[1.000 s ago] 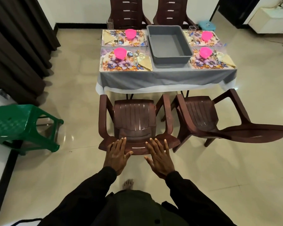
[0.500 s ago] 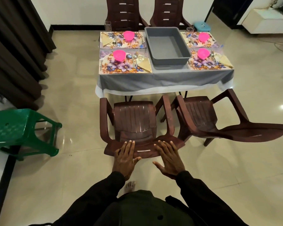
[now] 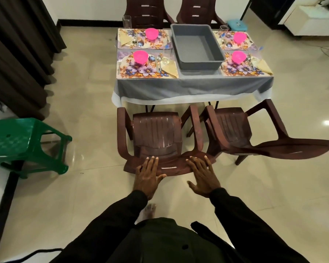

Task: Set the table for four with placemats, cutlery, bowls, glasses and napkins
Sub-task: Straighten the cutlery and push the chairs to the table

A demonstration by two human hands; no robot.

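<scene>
Head view: my left hand (image 3: 147,175) and right hand (image 3: 203,175), both grips spread flat on chair (image 3: 156,130) back at 6 o'clock. Desk (image 3: 194,86) at 12 looks set. Bowls (image 3: 140,56) probably light plastic; I'd lift by rims.

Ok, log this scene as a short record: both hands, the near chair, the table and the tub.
left hand: flat, fingers straight, on the near chair's back
right hand: flat, fingers straight, on the same chair back
table: four placemats, a pink bowl on each
tub: grey, mid-table, looks empty
stool: green, on the floor at left
</scene>
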